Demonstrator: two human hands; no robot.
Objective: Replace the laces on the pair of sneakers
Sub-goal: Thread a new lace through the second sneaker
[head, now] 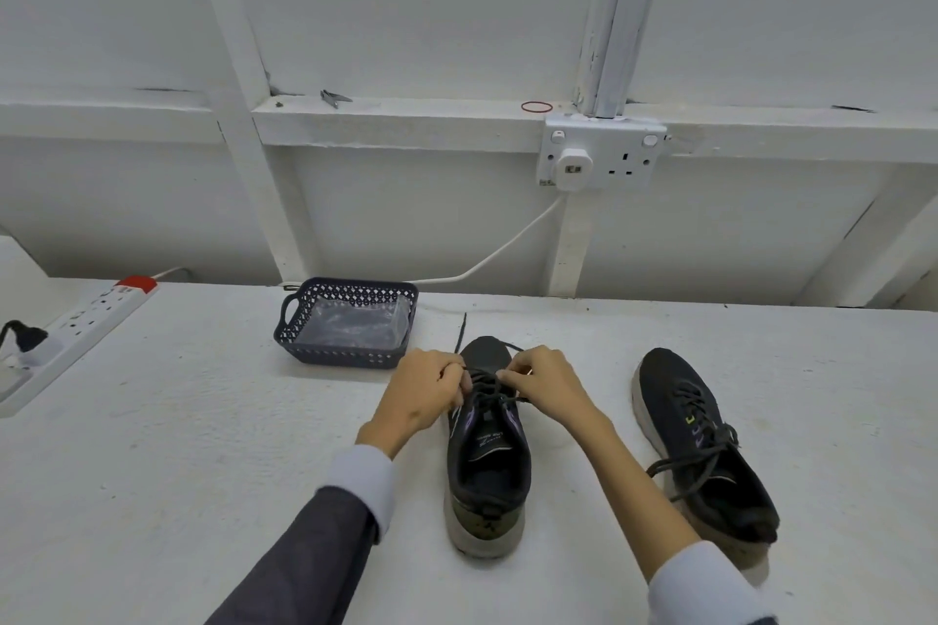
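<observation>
Both hands pinch the lace [488, 393] at the middle shoe's [487, 472] toe-end eyelets, the left hand [429, 388] at nine o'clock of the crossing and the right hand [545, 383] at three. The upper eyelets look bare, so this shoe seems partway through. The second shoe [710, 452], at three o'clock, sits fully laced with its ends loose; whether that lace is old or new, I cannot tell.

Left arm: dark grey sleeve [304, 558], faint woven pattern, ending in a wide pale left cuff [363, 485]. Right arm: matching pale right cuff [705, 584], slightly rumpled. Ungloved: left hand [426, 388], right hand [545, 383].
</observation>
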